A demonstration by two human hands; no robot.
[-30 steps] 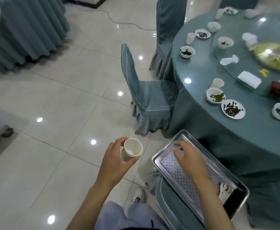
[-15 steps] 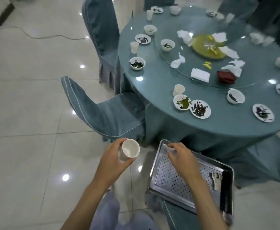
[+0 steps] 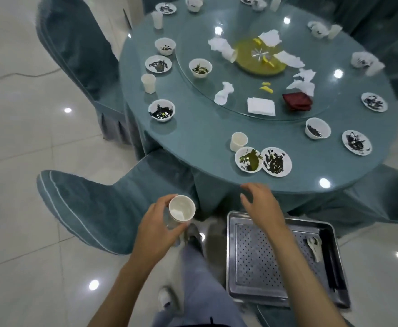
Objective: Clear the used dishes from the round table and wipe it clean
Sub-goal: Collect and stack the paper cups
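You are in the clearing step, and by my reckoning wiping is a long way off: the round table [image 3: 200, 142] carries soiled dishes all round its rim, and crumpled napkins [image 3: 224, 93] lie on the glass turntable [image 3: 240, 114] at its middle. Read the table as a clock with six o'clock at the edge nearest you. The closest setting sits at about six: a table cup [image 3: 238, 140], a green-smeared bowl [image 3: 248, 159] and a stained plate [image 3: 276, 162] touching it. Your left hand [image 3: 160, 228] is wrapped round the held cup [image 3: 182, 210], which looks empty and hangs off the table over the floor, near the covered chair [image 3: 113, 204] at seven o'clock. Your right hand [image 3: 261, 206] is loose, fingers spread and grasping nothing, poised between the six o'clock edge and the far rim of the steel tray [image 3: 257, 267]. The tray lies low on your right with a white spoon [image 3: 314, 246] inside. The next move probably calls for putting the held cup in the tray, then reaching the free hand forward for the bowl and plate, lifting them level so the residue stays put.
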